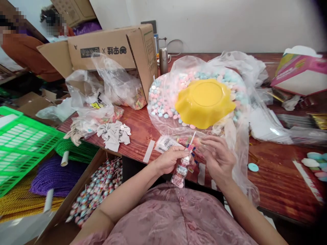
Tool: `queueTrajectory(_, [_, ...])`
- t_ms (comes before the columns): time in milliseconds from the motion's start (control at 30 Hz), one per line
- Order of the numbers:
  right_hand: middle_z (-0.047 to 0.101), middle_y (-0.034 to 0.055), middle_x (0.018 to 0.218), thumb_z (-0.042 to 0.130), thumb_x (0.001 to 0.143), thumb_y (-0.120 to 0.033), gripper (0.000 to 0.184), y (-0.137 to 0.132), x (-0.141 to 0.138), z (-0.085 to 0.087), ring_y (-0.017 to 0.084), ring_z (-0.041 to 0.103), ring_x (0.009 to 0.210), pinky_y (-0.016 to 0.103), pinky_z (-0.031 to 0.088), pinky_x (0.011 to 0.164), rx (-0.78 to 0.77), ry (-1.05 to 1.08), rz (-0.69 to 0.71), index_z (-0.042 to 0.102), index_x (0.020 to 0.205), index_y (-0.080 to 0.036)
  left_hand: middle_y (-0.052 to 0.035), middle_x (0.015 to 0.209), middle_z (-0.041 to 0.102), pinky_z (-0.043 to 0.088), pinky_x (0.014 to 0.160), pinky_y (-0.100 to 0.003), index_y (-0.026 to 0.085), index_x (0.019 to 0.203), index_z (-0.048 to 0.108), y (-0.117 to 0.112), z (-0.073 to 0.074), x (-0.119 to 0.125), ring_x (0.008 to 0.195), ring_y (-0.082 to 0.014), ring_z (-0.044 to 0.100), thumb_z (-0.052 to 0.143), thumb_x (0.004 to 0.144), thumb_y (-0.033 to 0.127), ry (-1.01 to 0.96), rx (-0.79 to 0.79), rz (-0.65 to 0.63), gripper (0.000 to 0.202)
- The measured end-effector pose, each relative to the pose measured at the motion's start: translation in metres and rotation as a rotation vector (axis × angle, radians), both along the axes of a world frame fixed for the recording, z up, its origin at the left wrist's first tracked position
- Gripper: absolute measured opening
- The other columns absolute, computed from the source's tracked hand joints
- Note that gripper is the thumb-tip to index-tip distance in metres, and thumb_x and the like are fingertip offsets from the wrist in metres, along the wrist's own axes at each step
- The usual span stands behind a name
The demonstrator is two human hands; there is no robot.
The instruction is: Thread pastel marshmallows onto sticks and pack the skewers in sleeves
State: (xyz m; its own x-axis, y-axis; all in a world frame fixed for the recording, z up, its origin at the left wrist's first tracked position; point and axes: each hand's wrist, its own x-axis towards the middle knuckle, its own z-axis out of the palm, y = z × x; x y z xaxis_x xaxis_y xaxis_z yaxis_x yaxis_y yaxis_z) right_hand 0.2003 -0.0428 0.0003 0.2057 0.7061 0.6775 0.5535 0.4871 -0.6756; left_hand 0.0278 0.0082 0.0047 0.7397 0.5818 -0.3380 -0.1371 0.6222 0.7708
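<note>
Between the thumb and fingers of my left hand [170, 158] is a wrapped candy lollipop [181, 170]. It hangs stick-up in a clear printed bag, pink and white candies showing inside. A small dark red and blue tie [190, 147] gathers the bag's neck, and a white stick [193, 137] rises out of it. My right hand [221, 158] is just right of the tie, fingers stretched and apart, with nothing visible in them. Behind my hands, a yellow wavy-edged bowl [206, 100] lies upside down on pastel candies [163, 98] in a large clear plastic bag.
An open cardboard box [102, 44] stands at the back left beside bagged candy. Crumpled grey scraps [114, 133] lie near the table edge. Below left, a carton holds finished lollipops [99, 183], near a green basket [22, 143]. A loose blue candy [253, 167] is at right. Another person sits far left.
</note>
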Motion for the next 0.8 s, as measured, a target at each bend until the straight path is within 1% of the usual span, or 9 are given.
queueTrajectory(100, [0.069, 0.0050, 0.123, 0.055, 0.093, -0.018, 0.034, -0.011, 0.018, 0.019, 0.028, 0.056, 0.123, 0.051, 0.044, 0.101, 0.136, -0.646, 0.073, 0.067, 0.122, -0.032, -0.0043, 0.064, 0.066, 0.052, 0.059, -0.028, 0.012, 0.072, 0.066, -0.003, 0.005, -0.004, 0.058, -0.0165, 0.065, 0.080, 0.067, 0.050, 0.016, -0.042, -0.110, 0.041])
queueTrajectory(200, [0.070, 0.0048, 0.122, 0.044, 0.099, -0.018, 0.036, -0.022, 0.026, 0.033, 0.026, 0.055, 0.127, 0.048, 0.041, 0.104, 0.096, -0.952, 0.288, 0.062, 0.130, -0.025, -0.0017, 0.055, 0.059, 0.051, 0.052, -0.027, 0.013, 0.061, 0.060, -0.008, 0.009, -0.007, 0.048, -0.0138, 0.059, 0.075, 0.071, 0.048, 0.034, -0.005, -0.324, 0.040])
queueTrajectory(300, [0.072, 0.0052, 0.090, 0.048, 0.096, -0.016, 0.024, -0.030, 0.026, 0.035, 0.022, 0.063, 0.101, 0.042, 0.043, 0.095, 0.147, -0.989, 0.324, 0.067, 0.110, -0.017, -0.0005, 0.059, 0.057, 0.047, 0.049, -0.024, 0.013, 0.068, 0.060, -0.008, 0.009, -0.009, 0.046, -0.0102, 0.053, 0.074, 0.074, 0.052, 0.061, -0.021, -0.510, 0.041])
queueTrajectory(367, [0.065, 0.0025, 0.074, 0.051, 0.093, -0.016, 0.015, -0.035, 0.026, 0.031, 0.020, 0.060, 0.083, 0.042, 0.042, 0.087, 0.107, -1.016, 0.302, 0.066, 0.090, -0.017, 0.0000, 0.064, 0.056, 0.045, 0.050, -0.023, 0.015, 0.075, 0.061, -0.006, 0.010, -0.009, 0.049, -0.0092, 0.051, 0.068, 0.080, 0.057, 0.105, 0.060, -0.593, 0.043])
queueTrajectory(467, [0.063, 0.0017, 0.069, 0.059, 0.085, -0.017, 0.010, -0.043, 0.024, 0.020, 0.019, 0.055, 0.074, 0.037, 0.039, 0.078, -0.185, -0.973, 0.240, 0.060, 0.076, -0.017, -0.0033, 0.076, 0.062, 0.050, 0.066, -0.026, 0.017, 0.082, 0.064, -0.008, 0.013, -0.007, 0.067, -0.0137, 0.058, 0.054, 0.092, 0.049, 0.246, 0.517, -0.629, 0.035])
queueTrajectory(567, [0.064, -0.0010, 0.066, 0.065, 0.082, -0.017, 0.015, -0.051, 0.024, 0.011, 0.015, 0.053, 0.067, 0.029, 0.036, 0.068, -0.528, -0.776, 0.243, 0.059, 0.068, -0.018, -0.0091, 0.104, 0.068, 0.050, 0.091, -0.037, 0.021, 0.103, 0.068, -0.019, 0.010, -0.002, 0.096, -0.0218, 0.062, 0.045, 0.096, 0.032, 0.420, 1.083, -0.535, 0.026])
queueTrajectory(633, [0.064, -0.0025, 0.065, 0.061, 0.088, -0.016, 0.021, -0.057, 0.024, 0.008, 0.013, 0.053, 0.066, 0.027, 0.035, 0.065, -0.645, -0.673, 0.269, 0.059, 0.067, -0.018, -0.0116, 0.107, 0.068, 0.048, 0.093, -0.041, 0.021, 0.107, 0.067, -0.025, 0.005, 0.003, 0.098, -0.0244, 0.061, 0.041, 0.095, 0.025, 0.500, 1.289, -0.459, 0.029])
queueTrajectory(700, [0.068, -0.0002, 0.075, 0.056, 0.092, -0.016, 0.016, -0.064, 0.023, 0.010, 0.015, 0.057, 0.078, 0.029, 0.036, 0.070, -0.586, -0.658, 0.167, 0.064, 0.077, -0.018, -0.0100, 0.093, 0.067, 0.049, 0.084, -0.038, 0.019, 0.095, 0.067, -0.027, 0.002, 0.009, 0.085, -0.0224, 0.060, 0.039, 0.095, 0.025, 0.514, 1.289, -0.437, 0.029])
queueTrajectory(800, [0.071, 0.0063, 0.107, 0.055, 0.094, -0.019, 0.018, -0.076, 0.021, 0.015, 0.024, 0.056, 0.108, 0.040, 0.033, 0.085, -0.281, -0.730, -0.049, 0.066, 0.108, -0.020, -0.0022, 0.069, 0.056, 0.042, 0.065, -0.028, 0.017, 0.076, 0.061, -0.022, 0.004, 0.018, 0.064, -0.0146, 0.047, 0.043, 0.094, 0.037, 0.385, 0.906, -0.506, 0.032])
